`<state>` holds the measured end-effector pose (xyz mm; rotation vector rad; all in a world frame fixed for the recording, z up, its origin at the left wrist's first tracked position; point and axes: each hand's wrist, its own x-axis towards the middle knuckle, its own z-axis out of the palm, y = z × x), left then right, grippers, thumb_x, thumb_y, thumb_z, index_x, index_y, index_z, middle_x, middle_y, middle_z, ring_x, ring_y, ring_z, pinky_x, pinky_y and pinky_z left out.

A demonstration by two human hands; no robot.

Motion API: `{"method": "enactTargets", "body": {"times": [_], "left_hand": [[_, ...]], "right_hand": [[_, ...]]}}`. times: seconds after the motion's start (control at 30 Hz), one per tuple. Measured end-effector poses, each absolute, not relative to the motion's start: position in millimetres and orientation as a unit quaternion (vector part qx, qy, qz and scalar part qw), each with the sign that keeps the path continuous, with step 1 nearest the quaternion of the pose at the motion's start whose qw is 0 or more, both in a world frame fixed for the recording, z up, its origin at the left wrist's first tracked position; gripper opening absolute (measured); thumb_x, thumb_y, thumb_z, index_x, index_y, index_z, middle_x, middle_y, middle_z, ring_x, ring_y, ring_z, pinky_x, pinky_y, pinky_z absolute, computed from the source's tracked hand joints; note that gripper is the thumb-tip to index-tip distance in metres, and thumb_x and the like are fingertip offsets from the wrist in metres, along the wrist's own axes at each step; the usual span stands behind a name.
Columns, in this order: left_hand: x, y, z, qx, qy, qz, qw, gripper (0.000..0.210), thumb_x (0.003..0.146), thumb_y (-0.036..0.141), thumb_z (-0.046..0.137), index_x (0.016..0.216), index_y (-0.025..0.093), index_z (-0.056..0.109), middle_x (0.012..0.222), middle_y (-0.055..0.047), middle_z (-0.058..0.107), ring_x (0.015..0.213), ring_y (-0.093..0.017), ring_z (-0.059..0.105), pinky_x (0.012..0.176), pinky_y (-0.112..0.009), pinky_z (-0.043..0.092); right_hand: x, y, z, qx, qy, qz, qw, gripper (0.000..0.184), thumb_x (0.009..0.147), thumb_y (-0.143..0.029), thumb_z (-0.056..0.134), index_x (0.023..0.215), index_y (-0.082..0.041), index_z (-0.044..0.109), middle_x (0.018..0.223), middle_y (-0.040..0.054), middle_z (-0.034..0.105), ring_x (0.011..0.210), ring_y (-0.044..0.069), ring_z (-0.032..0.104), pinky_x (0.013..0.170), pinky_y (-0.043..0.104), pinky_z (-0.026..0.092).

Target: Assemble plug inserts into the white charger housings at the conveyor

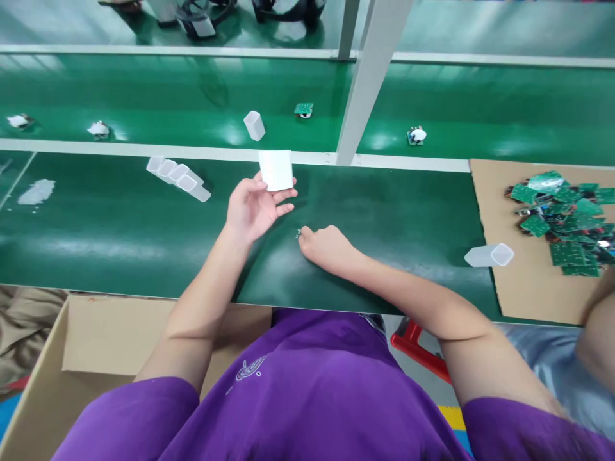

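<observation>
My left hand (253, 206) holds a white square plastic piece (276, 171) between thumb and fingers, above the far side of the green tabletop. Its lower fingers are spread apart. Close by on the right, my right hand (329, 248) is closed just over the table. From its fingertips pokes a small green-and-silver electronic part (298, 234), mostly hidden by the fingers. A row of translucent square plastic sleeves (179, 177) lies to the left of my left hand. Another such sleeve (489, 255) rests at the right, partly on cardboard.
A pile of green circuit boards (571, 218) covers the cardboard sheet (523, 294) at right. Along the back ledge sit a sleeve (254, 125), a board (303, 110) and several small white-topped parts (416, 135). A grey post (369, 80) rises behind. Below left is an open carton (115, 336); another person's arm (598, 333) shows at right.
</observation>
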<state>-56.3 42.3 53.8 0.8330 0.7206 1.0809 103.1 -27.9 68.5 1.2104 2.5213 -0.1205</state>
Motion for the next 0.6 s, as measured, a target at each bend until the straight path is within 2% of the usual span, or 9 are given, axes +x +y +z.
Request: {"method": "enactTargets", "body": {"times": [0.07, 0.1, 0.2, 0.27, 0.33, 0.43, 0.6], "left_hand": [[-44.8, 42.5, 57.3, 0.380, 0.312, 0.478, 0.728, 0.030, 0.068, 0.033, 0.055, 0.095, 0.019, 0.060, 0.099, -0.008, 0.070, 0.089, -0.021, 0.070, 0.064, -0.029, 0.059], [-39.0, 42.1, 59.0, 0.381, 0.303, 0.473, 0.735, 0.032, 0.068, 0.030, 0.055, 0.098, 0.019, 0.060, 0.100, -0.008, 0.070, 0.087, -0.020, 0.070, 0.065, -0.028, 0.059], [-19.8, 37.1, 60.5, 0.389, 0.283, 0.462, 0.745, 0.039, 0.070, 0.026, 0.056, 0.109, 0.020, 0.058, 0.099, -0.005, 0.070, 0.082, -0.016, 0.068, 0.064, -0.026, 0.059], [-6.4, 29.0, 56.7, 0.406, 0.277, 0.459, 0.740, 0.041, 0.073, 0.027, 0.059, 0.113, 0.021, 0.056, 0.097, -0.004, 0.069, 0.080, -0.016, 0.066, 0.061, -0.026, 0.058], [4.9, 17.8, 49.1, 0.429, 0.274, 0.455, 0.731, 0.041, 0.075, 0.030, 0.063, 0.114, 0.021, 0.054, 0.099, -0.005, 0.068, 0.080, -0.016, 0.065, 0.059, -0.025, 0.057], [14.3, -0.3, 36.0, 0.472, 0.265, 0.443, 0.715, 0.043, 0.079, 0.036, 0.068, 0.115, 0.022, 0.051, 0.104, -0.006, 0.067, 0.080, -0.015, 0.065, 0.058, -0.024, 0.057], [16.2, -17.5, 26.6, 0.527, 0.262, 0.447, 0.674, 0.044, 0.084, 0.045, 0.067, 0.117, 0.024, 0.049, 0.104, -0.006, 0.065, 0.082, -0.016, 0.067, 0.058, -0.023, 0.058]], "right_hand": [[118.4, -27.4, 66.2, 0.458, 0.879, -0.065, 0.115, 0.028, 0.098, -0.011, 0.041, 0.104, -0.010, 0.068, 0.101, 0.0133, 0.067, 0.077, 0.020, 0.068, 0.057, 0.029, 0.041], [127.5, -27.1, 65.5, 0.472, 0.875, -0.090, 0.056, 0.025, 0.099, -0.016, 0.044, 0.102, -0.013, 0.069, 0.102, 0.0107, 0.068, 0.078, 0.019, 0.068, 0.059, 0.028, 0.043], [152.7, -27.3, 66.6, 0.480, 0.831, -0.171, -0.221, 0.017, 0.097, -0.025, 0.055, 0.092, -0.018, 0.069, 0.094, 0.0035, 0.070, 0.081, 0.015, 0.066, 0.065, 0.024, 0.048], [162.8, -28.9, 70.6, 0.474, 0.764, -0.181, -0.397, 0.014, 0.095, -0.027, 0.059, 0.089, -0.019, 0.069, 0.088, 0.0018, 0.070, 0.079, 0.014, 0.065, 0.063, 0.022, 0.050], [166.4, -31.6, 75.6, 0.478, 0.702, -0.162, -0.503, 0.012, 0.094, -0.026, 0.061, 0.089, -0.020, 0.070, 0.087, 0.0017, 0.070, 0.076, 0.013, 0.064, 0.058, 0.022, 0.051], [165.1, -35.7, 80.8, 0.485, 0.670, -0.116, -0.549, 0.009, 0.093, -0.020, 0.062, 0.089, -0.021, 0.070, 0.090, 0.0022, 0.071, 0.076, 0.014, 0.065, 0.056, 0.023, 0.052], [163.7, -40.6, 80.9, 0.494, 0.698, -0.039, -0.517, 0.013, 0.094, -0.016, 0.060, 0.091, -0.022, 0.071, 0.091, 0.0022, 0.071, 0.079, 0.014, 0.066, 0.062, 0.024, 0.053]]}}
